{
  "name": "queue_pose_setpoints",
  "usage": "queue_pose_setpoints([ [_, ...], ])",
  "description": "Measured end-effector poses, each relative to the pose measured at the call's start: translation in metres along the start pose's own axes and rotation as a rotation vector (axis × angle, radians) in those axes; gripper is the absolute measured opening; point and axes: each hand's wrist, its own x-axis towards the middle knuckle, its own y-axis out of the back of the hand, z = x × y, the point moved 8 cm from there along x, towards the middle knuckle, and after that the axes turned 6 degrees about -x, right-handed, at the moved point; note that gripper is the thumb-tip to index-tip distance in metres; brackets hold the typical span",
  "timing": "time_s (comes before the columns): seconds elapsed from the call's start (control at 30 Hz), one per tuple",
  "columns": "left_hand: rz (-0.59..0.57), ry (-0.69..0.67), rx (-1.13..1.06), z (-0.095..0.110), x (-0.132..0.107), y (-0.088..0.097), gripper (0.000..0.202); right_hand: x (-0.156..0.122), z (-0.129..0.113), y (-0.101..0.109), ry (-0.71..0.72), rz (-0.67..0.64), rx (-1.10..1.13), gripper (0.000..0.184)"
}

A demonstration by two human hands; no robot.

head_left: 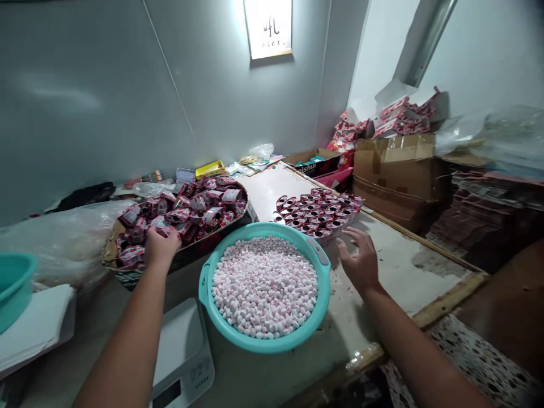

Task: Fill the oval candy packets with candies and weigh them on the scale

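My left hand (161, 248) reaches into a cardboard box (199, 245) heaped with small red, pink and white printed cartons (198, 202). Its fingers are closed on one of these cartons at the near edge of the heap. My right hand (360, 258) is held over the table with its fingers apart and nothing in it. Just beyond its fingertips stands a cluster of the same kind of cartons (317, 212), upright, their dark openings facing up. Between my hands sits a turquoise basin (266, 344) full of small pale pink and white candies (266, 286).
A white digital scale (182, 345) lies left of the basin. Farther left are another turquoise basin (15, 283), white sheets (38, 326) and clear plastic bags (72, 235). Large cardboard boxes (391, 175) and stacked flat cartons (476, 209) stand beyond the table's right wooden edge (450, 297).
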Motion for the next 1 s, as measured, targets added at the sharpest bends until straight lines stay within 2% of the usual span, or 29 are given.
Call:
queue_pose_setpoints([
  [0.07,0.192,0.022,-0.114,0.006,-0.013,0.031,0.066,-0.002,-0.028,0.014,0.028,0.082,0.079,0.024],
  [0.1,0.252,0.026,-0.162,0.01,-0.023,0.044,0.066,-0.003,-0.044,0.02,0.049,0.128,0.125,0.021],
  [0.17,0.297,0.049,-0.309,0.017,-0.045,0.06,0.061,-0.001,-0.081,0.024,0.127,0.15,0.215,0.016],
  [0.2,0.284,0.072,-0.399,0.021,-0.059,0.061,0.06,0.002,-0.101,0.019,0.183,0.096,0.248,0.016],
  [0.27,0.229,0.194,-0.732,0.022,-0.09,0.048,0.065,0.009,-0.142,-0.006,0.296,-0.146,0.265,0.018],
  [0.33,0.108,0.3,-0.898,0.026,-0.122,0.02,0.081,0.013,-0.174,-0.039,0.392,-0.429,0.235,0.023],
  [0.4,-0.067,0.321,-1.028,0.036,-0.148,-0.014,0.091,0.014,-0.195,-0.07,0.482,-0.672,0.207,0.046],
  [0.5,-0.268,0.212,-0.981,0.05,-0.17,-0.047,0.078,-0.001,-0.202,-0.109,0.573,-1.063,0.135,0.092],
  [0.57,-0.322,0.113,-0.84,0.055,-0.173,-0.055,0.059,-0.02,-0.191,-0.125,0.594,-1.296,0.016,0.111],
  [0.63,-0.321,0.017,-0.734,0.058,-0.173,-0.055,0.047,-0.037,-0.178,-0.131,0.606,-1.414,-0.098,0.121],
  [0.73,-0.331,-0.073,-0.678,0.06,-0.175,-0.055,0.036,-0.053,-0.171,-0.13,0.63,-1.448,-0.122,0.126],
  [0.8,-0.364,-0.1,-0.644,0.059,-0.178,-0.059,0.03,-0.055,-0.172,-0.128,0.637,-1.439,-0.098,0.122],
  [0.9,-0.366,-0.102,-0.628,0.056,-0.179,-0.06,0.026,-0.05,-0.178,-0.126,0.633,-1.42,-0.056,0.104],
  [1.0,-0.294,0.022,-0.729,0.046,-0.176,-0.056,0.027,-0.044,-0.177,-0.126,0.593,-1.398,-0.044,0.084],
])
